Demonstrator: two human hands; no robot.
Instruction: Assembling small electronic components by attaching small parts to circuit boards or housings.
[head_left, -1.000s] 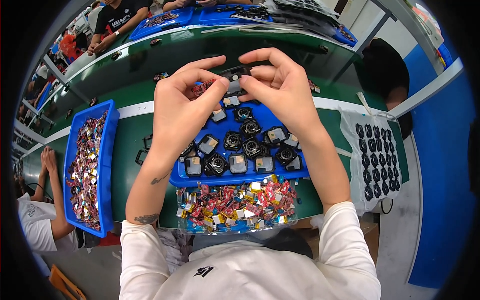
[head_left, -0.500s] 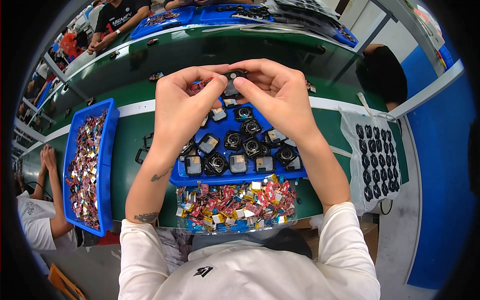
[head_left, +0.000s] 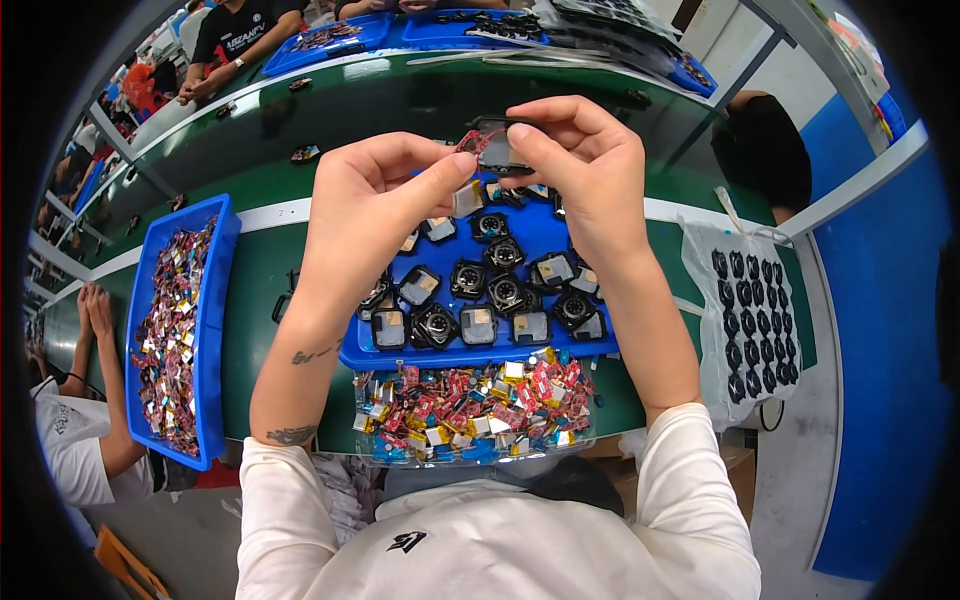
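Pinching a small red circuit board (head_left: 472, 141) between thumb and fingers, the left hand (head_left: 385, 190) meets the right hand (head_left: 592, 165), which grips a black watch case (head_left: 499, 153) by its edges; board and case are close together above the far end of a blue tray (head_left: 540, 226). A silver battery (head_left: 467, 198) shows just under the left thumb; whether it is joined to the board cannot be told. Black watch housings (head_left: 478, 324) lie scattered on the tray, some showing grey inner faces, others round dark ones. Nearer the body, a clear plastic tray (head_left: 376, 461) holds heaped red boards and batteries. Left stands a deep blue bin (head_left: 217, 320) of similar parts; right, a white sheet (head_left: 708, 385) bears rows of black round parts (head_left: 755, 320). Beyond runs a green conveyor belt (head_left: 390, 108).
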